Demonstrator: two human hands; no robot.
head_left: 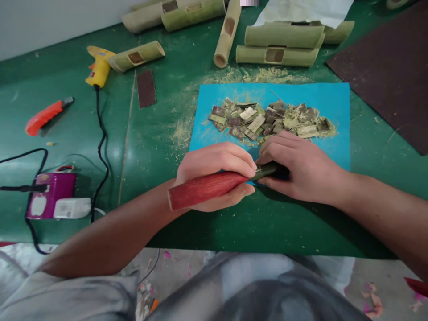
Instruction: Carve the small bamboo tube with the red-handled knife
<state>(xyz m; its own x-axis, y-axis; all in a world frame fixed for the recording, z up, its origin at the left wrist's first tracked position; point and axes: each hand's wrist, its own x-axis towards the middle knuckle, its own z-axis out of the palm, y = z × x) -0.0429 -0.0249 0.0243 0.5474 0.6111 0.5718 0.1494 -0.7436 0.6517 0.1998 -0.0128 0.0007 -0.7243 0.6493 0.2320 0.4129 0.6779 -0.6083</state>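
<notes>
1. Green table fills the frame; blue mat upper centre, dark sheet upper right.
2. Bamboo tubes along the top: about seven, some overlap.
3. Left hand, centre, is clamped round a red handle. Right hand is closed over a green piece at the handle's tip; best keep fingers behind the edge, piece steady on the mat.
4. One chip pile.
5. Left: one glue gun, one cutter.

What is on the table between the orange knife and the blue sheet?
In the head view, between the orange knife and the blue sheet runs the glue gun's black cord, then bare green table dusted with sawdust.
</notes>
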